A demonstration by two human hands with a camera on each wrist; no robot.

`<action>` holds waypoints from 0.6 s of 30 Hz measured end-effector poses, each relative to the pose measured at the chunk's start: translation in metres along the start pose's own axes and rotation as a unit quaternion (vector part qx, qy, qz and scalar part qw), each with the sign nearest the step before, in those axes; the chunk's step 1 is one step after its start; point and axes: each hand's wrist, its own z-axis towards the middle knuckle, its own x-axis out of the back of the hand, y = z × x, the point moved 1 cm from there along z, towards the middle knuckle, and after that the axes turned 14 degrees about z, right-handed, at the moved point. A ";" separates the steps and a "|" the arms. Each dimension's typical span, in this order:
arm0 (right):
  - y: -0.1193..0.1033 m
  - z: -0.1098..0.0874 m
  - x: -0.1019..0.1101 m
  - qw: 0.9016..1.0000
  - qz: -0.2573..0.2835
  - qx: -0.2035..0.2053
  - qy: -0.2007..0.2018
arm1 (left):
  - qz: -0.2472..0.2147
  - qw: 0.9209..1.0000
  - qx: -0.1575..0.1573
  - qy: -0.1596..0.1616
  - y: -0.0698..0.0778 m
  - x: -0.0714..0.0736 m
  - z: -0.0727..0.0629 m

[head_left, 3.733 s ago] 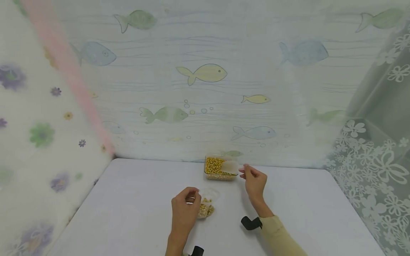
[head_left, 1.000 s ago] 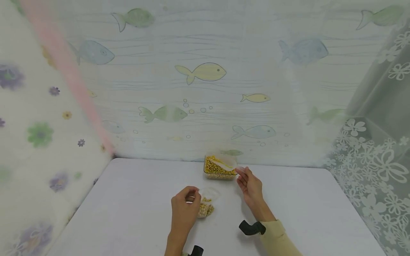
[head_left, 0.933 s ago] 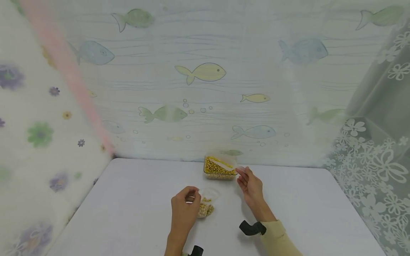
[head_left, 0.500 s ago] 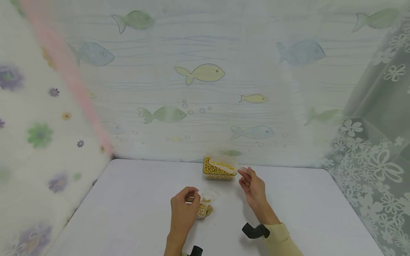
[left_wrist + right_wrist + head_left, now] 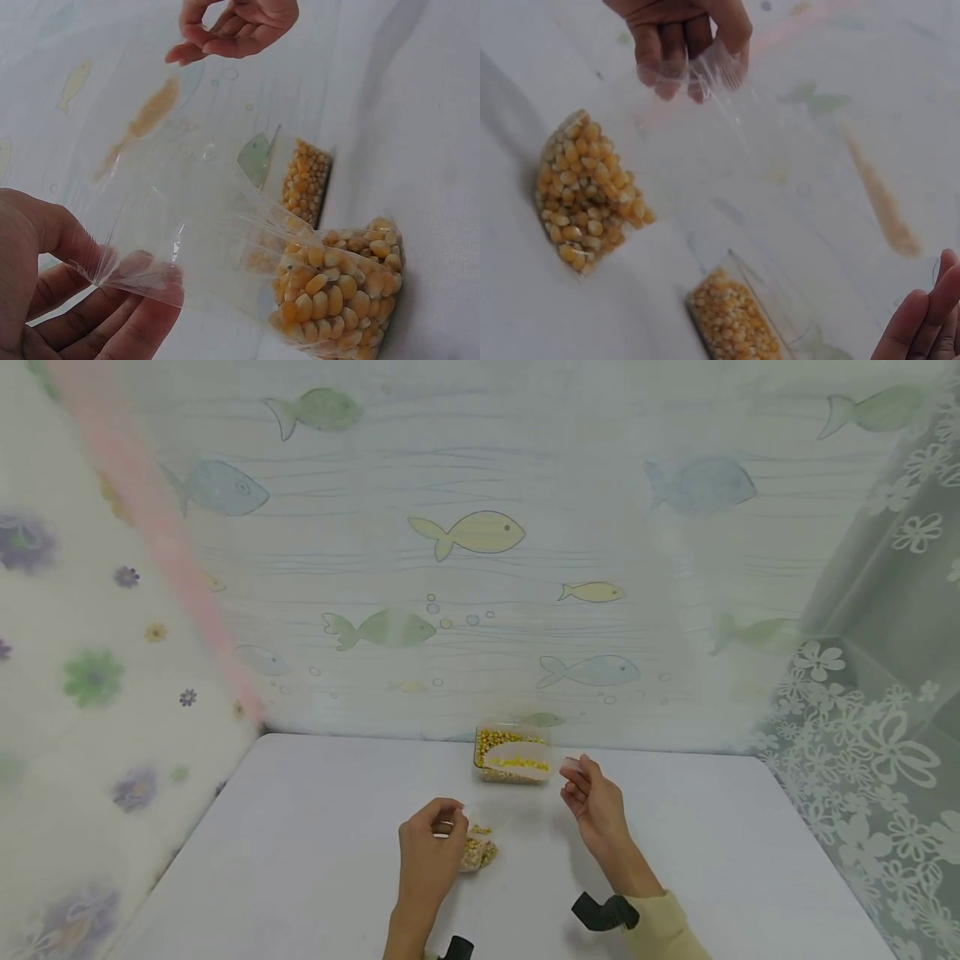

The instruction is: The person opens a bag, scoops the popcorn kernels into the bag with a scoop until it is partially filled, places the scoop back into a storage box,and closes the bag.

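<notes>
My right hand (image 5: 596,802) pinches the handle end of a translucent white scoop (image 5: 491,752), which carries a row of yellow corn kernels (image 5: 521,763). In the head view the scoop overlaps the near side of a clear rectangular container (image 5: 495,776) filled with corn kernels (image 5: 506,737). My left hand (image 5: 431,852) pinches the rim of a clear plastic bag (image 5: 202,195) between thumb and fingers. Corn kernels (image 5: 334,292) fill the bag's bottom, which rests on the table. In the right wrist view the scoop's load (image 5: 885,202) appears as a blurred orange streak beyond the bag.
The white table (image 5: 315,843) meets a fish-patterned cloth wall (image 5: 465,468) just behind the container. A flower-patterned sheet (image 5: 82,760) hangs at the left and a grey lace curtain (image 5: 885,718) at the right. Black camera mounts (image 5: 603,912) sit at the wrists.
The scoop, earlier dipped among the container's kernels, has turned level and come up loaded, shifting toward the near side. My left hand keeps its pinch on the bag, almost still.
</notes>
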 end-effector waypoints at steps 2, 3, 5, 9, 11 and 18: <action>0.000 -0.002 -0.001 1.000 -0.004 -0.001 0.000 | -0.001 1.000 0.001 0.000 0.000 0.000 0.000; -0.001 -0.003 -0.001 1.000 -0.008 -0.001 -0.001 | 0.000 1.000 0.001 -0.001 0.000 0.000 0.000; -0.001 -0.005 0.000 1.000 -0.013 -0.001 -0.005 | 0.003 1.000 0.001 -0.001 0.000 0.000 0.001; 0.000 -0.008 0.002 1.000 -0.025 0.002 -0.015 | 0.009 1.000 0.002 0.000 0.000 0.000 0.001; 0.001 -0.009 0.003 0.999 -0.034 0.005 -0.019 | 0.011 1.000 0.001 0.001 0.000 -0.001 0.001; 0.002 -0.011 0.004 0.997 -0.075 0.016 -0.020 | 0.009 1.000 -0.002 0.004 -0.001 -0.001 0.001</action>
